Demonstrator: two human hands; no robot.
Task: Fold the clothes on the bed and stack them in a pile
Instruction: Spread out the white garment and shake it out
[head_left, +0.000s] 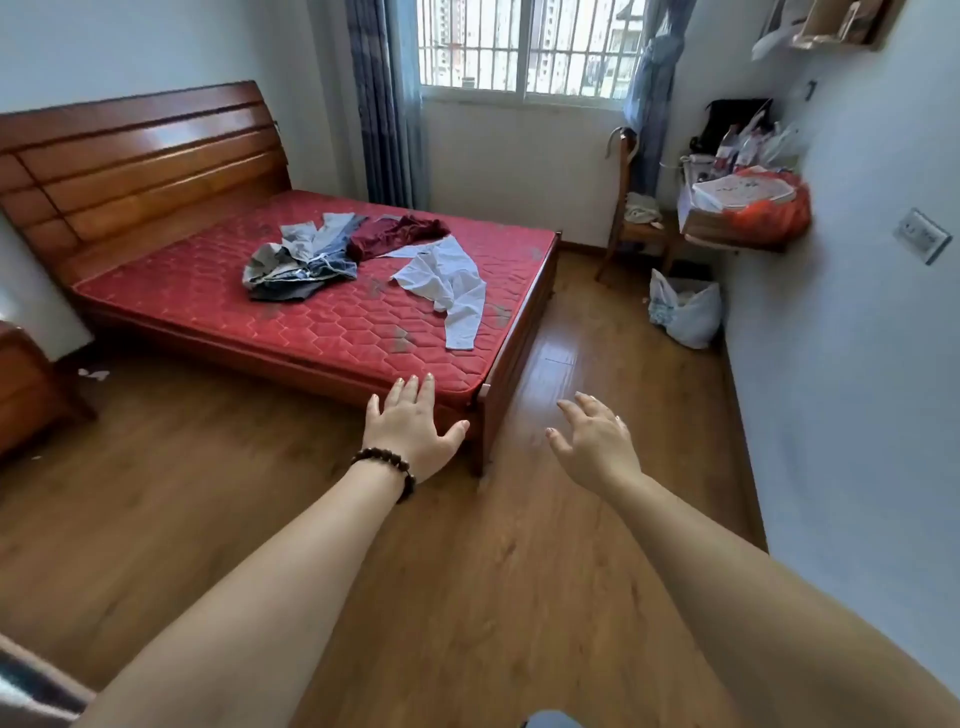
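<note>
A bed with a red quilted mattress (332, 322) and a wooden headboard fills the middle of the room. On it lie a heap of grey and denim clothes (304, 257), a dark red garment (395, 234) and a pale blue shirt (449, 283), all unfolded. My left hand (410, 428), with a bead bracelet at the wrist, is stretched out with straight fingers in front of the bed's near corner and holds nothing. My right hand (597, 441) hovers over the floor to the right of the bed, fingers spread and empty.
Wooden floor (467, 597) lies between me and the bed. A chair (636, 218) and a cluttered shelf (743, 208) stand at the right wall, with a white bag (685, 309) on the floor below. A wooden nightstand (26, 389) stands at the left.
</note>
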